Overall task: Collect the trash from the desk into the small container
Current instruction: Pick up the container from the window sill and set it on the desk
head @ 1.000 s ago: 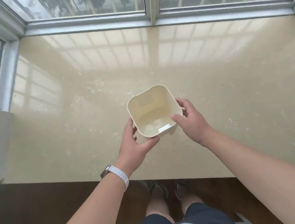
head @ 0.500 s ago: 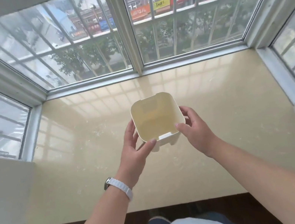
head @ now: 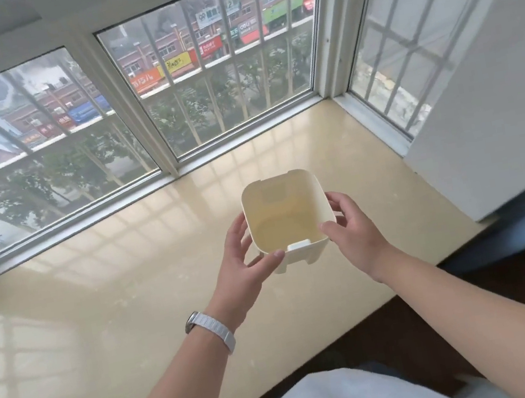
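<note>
A small cream square container (head: pixel 282 211) is held up in front of me, above a glossy beige window ledge (head: pixel 133 307). Its inside looks empty. My left hand (head: pixel 247 260) grips its left side, thumb on the near rim. My right hand (head: pixel 351 229) grips its right side, thumb on the near right corner. A white watch is on my left wrist. No trash shows in this view.
Barred windows (head: pixel 217 84) enclose the ledge at the back and on both sides. A white wall (head: pixel 502 124) juts in at the right. The dark floor (head: pixel 479 301) lies below the ledge's near edge.
The view has tilted up and turned right, bringing the windows and street into sight. Both hands keep holding the container, which stays at about the same place between them.
</note>
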